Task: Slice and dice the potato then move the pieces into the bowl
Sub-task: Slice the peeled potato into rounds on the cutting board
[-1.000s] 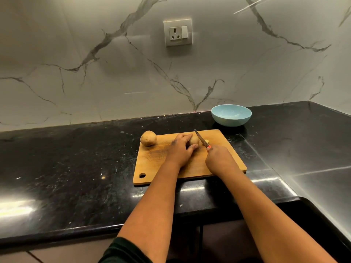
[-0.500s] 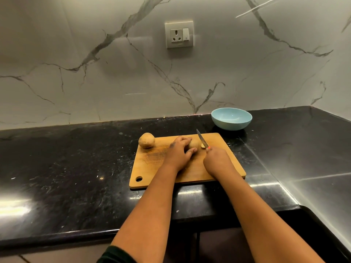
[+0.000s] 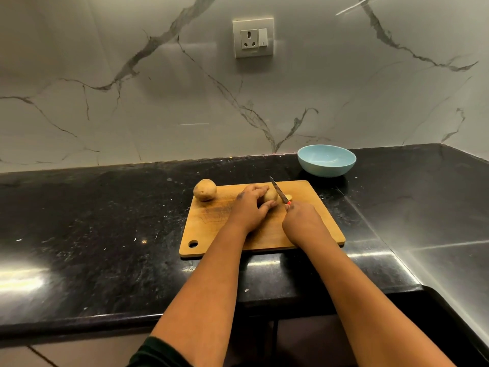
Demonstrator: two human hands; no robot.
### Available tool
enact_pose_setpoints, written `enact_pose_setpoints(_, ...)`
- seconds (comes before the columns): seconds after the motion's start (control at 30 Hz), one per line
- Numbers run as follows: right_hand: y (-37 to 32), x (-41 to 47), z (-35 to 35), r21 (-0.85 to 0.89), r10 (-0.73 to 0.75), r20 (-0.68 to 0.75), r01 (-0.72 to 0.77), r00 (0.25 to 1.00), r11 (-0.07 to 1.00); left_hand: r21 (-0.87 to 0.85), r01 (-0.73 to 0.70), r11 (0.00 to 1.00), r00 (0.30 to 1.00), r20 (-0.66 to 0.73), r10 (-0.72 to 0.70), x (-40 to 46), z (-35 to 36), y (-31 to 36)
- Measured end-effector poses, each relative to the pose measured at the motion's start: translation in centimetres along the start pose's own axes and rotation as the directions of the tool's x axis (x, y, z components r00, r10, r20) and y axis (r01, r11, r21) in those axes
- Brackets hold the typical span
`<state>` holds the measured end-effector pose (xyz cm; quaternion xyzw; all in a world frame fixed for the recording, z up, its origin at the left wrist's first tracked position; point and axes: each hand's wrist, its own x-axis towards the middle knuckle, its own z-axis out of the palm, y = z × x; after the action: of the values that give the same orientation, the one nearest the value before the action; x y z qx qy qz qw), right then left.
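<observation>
A wooden cutting board (image 3: pixel 315 223) lies on the black counter. My left hand (image 3: pixel 248 207) holds a brown potato (image 3: pixel 270 195) down near the board's middle. My right hand (image 3: pixel 304 223) grips a knife (image 3: pixel 279 193) with a red-orange handle, its blade resting against the potato's right side. A thin pale slice (image 3: pixel 288 196) lies just right of the blade. A second whole potato (image 3: pixel 205 189) sits at the board's far left corner. A light blue bowl (image 3: pixel 326 160), with nothing visible inside, stands behind the board's right end.
The black stone counter (image 3: pixel 92 229) runs left and wraps around to the right, with a glossy front edge. A marble wall with a socket plate (image 3: pixel 253 37) rises behind the bowl.
The knife has come back onto the potato, with a cut slice now lying to its right. The view has shifted slightly.
</observation>
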<state>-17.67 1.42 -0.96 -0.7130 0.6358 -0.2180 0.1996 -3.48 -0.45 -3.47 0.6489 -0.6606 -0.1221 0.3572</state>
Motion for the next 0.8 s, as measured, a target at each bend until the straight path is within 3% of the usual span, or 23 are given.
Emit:
enact_pose_setpoints(0.23,-0.2,0.5,0.1,0.002,0.032,0.048,-0.032,0.998,0.999,0.01,0.014,1.0,0.999,0.033,-0.014,0.7,-0.2,-0.3)
enact_pose_setpoints(0.4,-1.4,1.3,0.2,0.135,-0.035,0.05,0.028,0.998,0.99,0.021,-0.016,1.0,0.999,0.042,0.015,1.1,-0.1,-0.7)
enact_pose_setpoints(0.6,-1.8,0.6,-0.6,-0.123,0.067,0.142,-0.05,0.988,0.991,0.012,-0.018,1.0,0.999,0.049,0.017,1.1,-0.2,-0.6)
enact_pose_setpoints(0.7,-2.8,1.0,-1.5,-0.253,0.01,0.241,0.053,0.97,0.966,0.024,-0.014,1.0,0.998,0.054,0.012,1.1,-0.3,-0.5)
enact_pose_setpoints(0.8,-3.7,0.6,-2.1,-0.281,0.021,0.267,0.057,0.964,0.958,0.03,-0.002,1.0,0.999,0.053,0.001,0.9,-0.4,-0.2)
